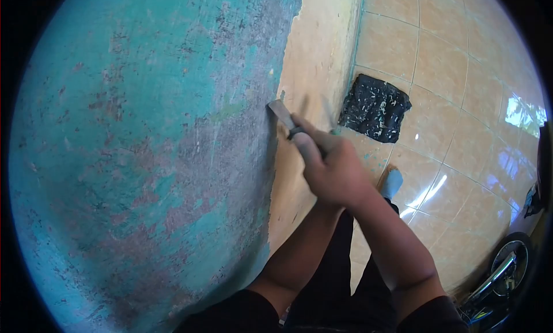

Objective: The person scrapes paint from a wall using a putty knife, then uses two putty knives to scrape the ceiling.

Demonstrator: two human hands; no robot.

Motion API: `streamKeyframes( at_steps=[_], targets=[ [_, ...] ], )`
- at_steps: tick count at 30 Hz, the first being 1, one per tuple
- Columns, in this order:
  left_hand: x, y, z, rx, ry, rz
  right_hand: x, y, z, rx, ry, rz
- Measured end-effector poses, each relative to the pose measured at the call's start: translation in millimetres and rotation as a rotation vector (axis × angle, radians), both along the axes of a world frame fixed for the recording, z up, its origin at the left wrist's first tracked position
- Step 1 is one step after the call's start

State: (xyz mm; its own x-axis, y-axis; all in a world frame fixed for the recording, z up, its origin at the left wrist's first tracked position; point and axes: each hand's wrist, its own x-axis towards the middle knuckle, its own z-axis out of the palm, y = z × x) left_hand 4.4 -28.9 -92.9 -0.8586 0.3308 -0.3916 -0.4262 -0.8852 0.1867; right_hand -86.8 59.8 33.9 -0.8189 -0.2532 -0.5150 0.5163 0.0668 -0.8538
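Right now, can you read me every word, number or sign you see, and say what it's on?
There are none that I can read: no writing shows on the scraper, the wall, the black cloth or the floor.
The wheel is too small and dark to tell.

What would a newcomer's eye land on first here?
First, the big turquoise wall on the left, its paint worn to grey-purple patches. Then, near centre, the scraper in the right hand, its blade at the edge of the pale strip. Right of that, a dark, fleck-strewn sheet stands out on the tan tiled floor.
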Motion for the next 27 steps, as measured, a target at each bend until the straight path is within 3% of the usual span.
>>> streamKeyframes(
  at_steps=[3, 5, 7, 8, 11, 13, 15, 16, 19, 20, 24, 27],
  targets=[
    [-12, 30, 39, -0.266, -0.235, 0.117, 3, 15, 9, 0.074, 0.072, 0.096],
    [5, 23, 36, -0.140, -0.062, 0.073, 14, 10, 5, 0.147, 0.193, 0.094],
    [-2, 13, 33, -0.382, -0.130, 0.062, 15, -2, 1, 0.183, 0.200, 0.034],
    [-10, 11, 30, -0.459, -0.145, 0.058, -2, -10, -2, 0.044, 0.004, -0.091],
    [-20, 23, 29, -0.564, -0.144, 0.070, -4, 1, -7, -0.036, 0.014, -0.056],
    [-11, 24, 36, -0.579, -0.154, 0.072, 14, 7, 1, 0.072, 0.153, 0.067],
    [-13, 19, 40, -0.597, -0.148, 0.076, 19, 0, 3, 0.102, 0.257, 0.029],
    [-12, 20, 41, -0.621, -0.153, 0.079, 8, -9, -5, 0.101, 0.200, -0.055],
    [-25, 25, 33, -0.687, -0.118, 0.073, -15, 6, -1, -0.055, -0.064, 0.040],
    [-22, 26, 34, -0.691, -0.118, 0.073, -8, 11, 4, 0.007, -0.027, 0.122],
    [-21, 26, 39, -0.732, -0.116, 0.077, 12, 4, 2, 0.095, 0.317, 0.013],
    [-30, 27, 35, -0.771, -0.102, 0.077, -18, 8, -3, -0.029, -0.049, 0.010]
  ],
)
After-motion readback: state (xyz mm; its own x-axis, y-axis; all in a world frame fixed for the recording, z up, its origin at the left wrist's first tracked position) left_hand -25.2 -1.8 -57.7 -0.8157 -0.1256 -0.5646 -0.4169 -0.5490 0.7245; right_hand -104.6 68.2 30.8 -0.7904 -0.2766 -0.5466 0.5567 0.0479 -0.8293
